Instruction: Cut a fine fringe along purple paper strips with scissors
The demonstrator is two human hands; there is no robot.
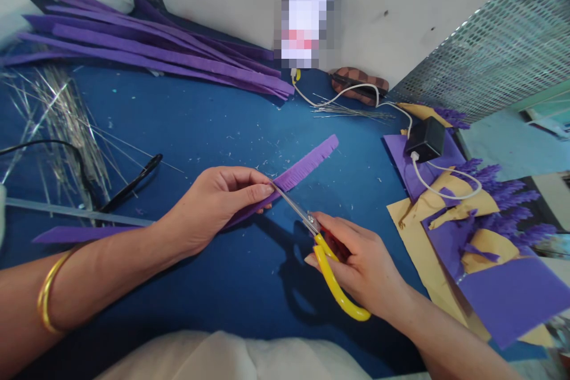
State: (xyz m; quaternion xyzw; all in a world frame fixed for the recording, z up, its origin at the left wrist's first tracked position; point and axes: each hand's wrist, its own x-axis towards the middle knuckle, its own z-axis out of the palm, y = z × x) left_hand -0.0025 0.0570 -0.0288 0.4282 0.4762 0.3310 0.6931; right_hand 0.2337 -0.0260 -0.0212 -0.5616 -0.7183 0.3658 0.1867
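Strip: a purple strip (307,166) slants above the bench (249,113), its far end beyond the hands; its tail seems to run back beneath the left forearm.
Risk to strip: a snip too deep could cut right across it, and a slack hold could leave the slits uneven.
Risk to thumb: the blade tips sit right beside the left thumb, so I'd say a small slip could nick it.
Look: soft and felt-like, with close slits along the lower edge and an upper edge that seems whole.
Left hand: fingers of the left hand (218,208) pinch the strip near the blades.
Right hand: fingers of the right hand (365,273) wrap the yellow-handled scissors (327,273), blades nearly together.
Behind: more purple strips (146,53).
Left side: loose wires (75,119).
Right side: purple flowers (503,190) in tan paper.
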